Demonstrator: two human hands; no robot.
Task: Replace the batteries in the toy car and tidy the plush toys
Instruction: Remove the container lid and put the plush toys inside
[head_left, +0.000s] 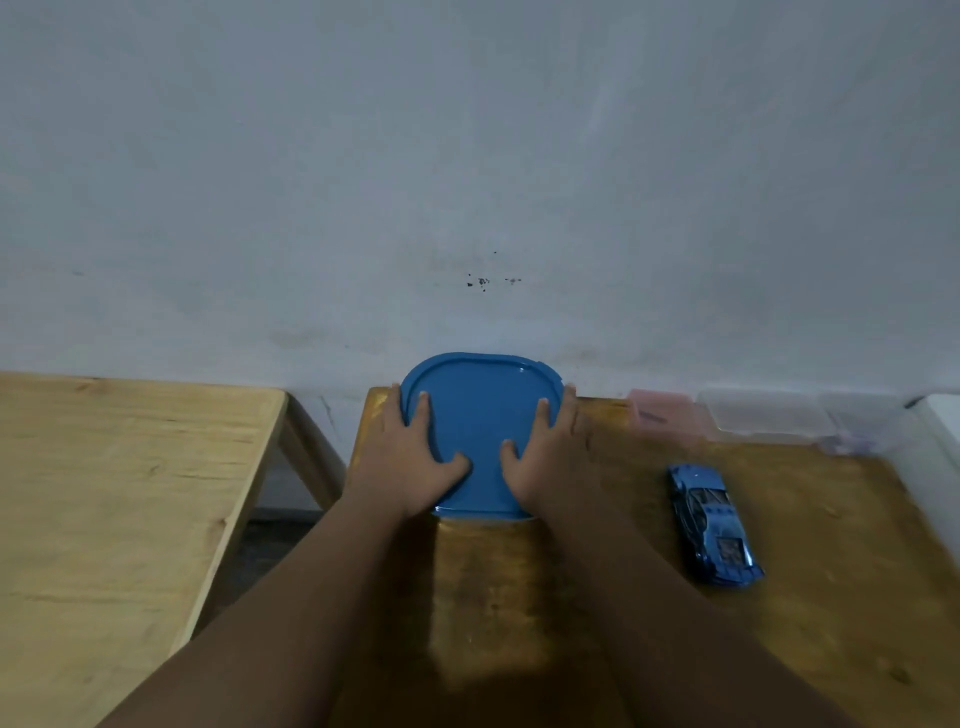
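Note:
A blue rounded-square container lid (480, 415) sits on a box at the far edge of the dark wooden table (597, 597), against the wall. My left hand (410, 457) lies on its left side, fingers wrapped over the edge and thumb on top. My right hand (545, 457) mirrors it on the right side. Both grip the lid; the box beneath is hidden. A shiny blue toy car (711, 522) stands on the table to the right, apart from my hands. No plush toys or batteries show.
A lighter wooden table (119, 493) stands to the left, with a gap of floor between the two tables. Clear plastic boxes (769, 418), one pinkish (657, 410), line the far right edge by the grey wall.

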